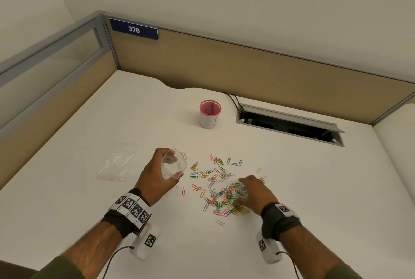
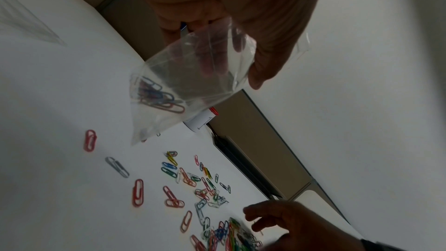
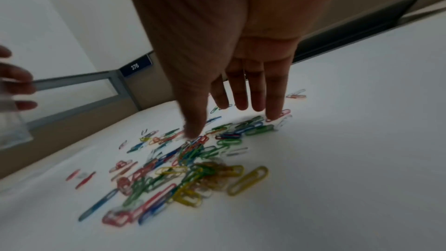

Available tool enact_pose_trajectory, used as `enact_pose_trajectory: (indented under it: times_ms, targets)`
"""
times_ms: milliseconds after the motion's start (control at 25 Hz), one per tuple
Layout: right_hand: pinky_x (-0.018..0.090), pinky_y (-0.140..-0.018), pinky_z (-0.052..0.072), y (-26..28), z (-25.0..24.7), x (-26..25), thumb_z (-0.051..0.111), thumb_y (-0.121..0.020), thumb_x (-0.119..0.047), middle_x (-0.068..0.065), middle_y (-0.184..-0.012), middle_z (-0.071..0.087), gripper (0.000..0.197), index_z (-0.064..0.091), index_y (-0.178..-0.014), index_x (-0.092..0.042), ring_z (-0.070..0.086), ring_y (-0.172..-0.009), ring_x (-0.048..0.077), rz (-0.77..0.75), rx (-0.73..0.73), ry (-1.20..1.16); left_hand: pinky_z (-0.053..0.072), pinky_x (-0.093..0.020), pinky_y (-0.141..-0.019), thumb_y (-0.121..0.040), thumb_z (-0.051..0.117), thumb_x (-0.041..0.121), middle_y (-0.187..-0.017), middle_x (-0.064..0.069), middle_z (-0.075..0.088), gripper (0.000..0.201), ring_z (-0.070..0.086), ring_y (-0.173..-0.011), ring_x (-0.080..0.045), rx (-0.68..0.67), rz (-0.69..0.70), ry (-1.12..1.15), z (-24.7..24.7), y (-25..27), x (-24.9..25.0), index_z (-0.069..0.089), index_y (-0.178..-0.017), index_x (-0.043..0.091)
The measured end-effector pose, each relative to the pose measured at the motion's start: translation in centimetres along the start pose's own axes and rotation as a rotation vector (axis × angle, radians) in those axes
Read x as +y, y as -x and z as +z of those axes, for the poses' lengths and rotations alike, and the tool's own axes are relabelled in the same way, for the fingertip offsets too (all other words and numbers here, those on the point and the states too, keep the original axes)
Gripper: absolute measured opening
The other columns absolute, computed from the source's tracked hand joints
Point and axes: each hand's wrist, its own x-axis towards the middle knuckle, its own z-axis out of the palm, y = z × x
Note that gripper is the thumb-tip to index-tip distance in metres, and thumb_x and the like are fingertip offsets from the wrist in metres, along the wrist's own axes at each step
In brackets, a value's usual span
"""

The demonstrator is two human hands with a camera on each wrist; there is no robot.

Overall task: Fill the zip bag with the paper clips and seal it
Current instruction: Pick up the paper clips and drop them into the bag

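- While our right hand (image 1: pixel 251 191) lies flat with fingers straight on the heap of coloured wire paper clips (image 1: pixel 221 189), holding none, we judge a hurried scoop could skate clips across the smooth white desk (image 1: pixel 292 189) and off its edge.
- Our left hand (image 1: pixel 157 173) curls round the clear plastic zip bag (image 1: pixel 174 166), lifted beside the heap with a few clips inside; if that grip loosens, the mouth may sag and spill them.
- Farther left, a second clear bag (image 1: pixel 118 162) lies flat.
- Beyond stand a pink-rimmed white cup (image 1: pixel 210 113), an open cable hatch (image 1: pixel 289 123), then tan partitions (image 1: pixel 247 65) bearing a blue "376" sign (image 1: pixel 134 29).
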Motion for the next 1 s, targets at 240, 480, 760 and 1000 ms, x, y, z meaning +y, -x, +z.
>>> enact_pose_trajectory:
  times_ms: [240,480,760,1000]
  targets:
    - [0.042,-0.095,0.049,0.4,1.9,-1.9,0.075,-0.075,-0.037,0.001,-0.138,0.038,0.077,0.035,-0.141,-0.031,0.035,-0.127,0.024,-0.098,-0.060,0.193,0.045,-0.017,-0.086,-0.076,0.084,0.014,-0.107,0.005,0.060,0.061,0.061,-0.106,-0.019,-0.018,0.012,0.006,0.3,0.0,0.2,0.041,-0.118,0.024]
    - [0.038,-0.086,0.050,-0.4,2.7,-3.0,0.053,-0.093,-0.022,0.005,-0.117,0.048,0.032,0.052,-0.126,-0.021,0.048,-0.111,0.026,-0.155,0.059,0.215,0.049,-0.026,-0.090,-0.075,0.084,0.014,-0.107,0.006,0.060,0.061,0.061,-0.105,-0.018,-0.011,0.028,-0.005,0.0,0.0,0.5,0.041,-0.118,0.024]
    - [0.035,-0.082,0.049,-0.8,2.9,-4.0,0.049,-0.094,-0.017,0.010,-0.114,0.052,0.018,0.055,-0.110,-0.014,0.051,-0.105,0.027,-0.195,0.074,0.309,0.046,-0.018,-0.088,-0.075,0.084,0.015,-0.109,0.004,0.061,0.061,0.061,-0.106,-0.017,-0.016,0.021,-0.001,0.0,0.1,0.6,0.041,-0.118,0.025]
    - [0.029,-0.080,0.047,-1.4,1.0,-3.1,0.052,-0.092,-0.019,0.008,-0.103,0.064,0.015,0.064,-0.098,-0.013,0.061,-0.094,0.024,-0.036,0.113,0.120,0.046,-0.017,-0.087,-0.076,0.083,0.018,-0.111,0.002,0.061,0.061,0.060,-0.107,-0.016,-0.027,0.020,-0.002,0.4,-0.2,0.9,0.040,-0.119,0.026]
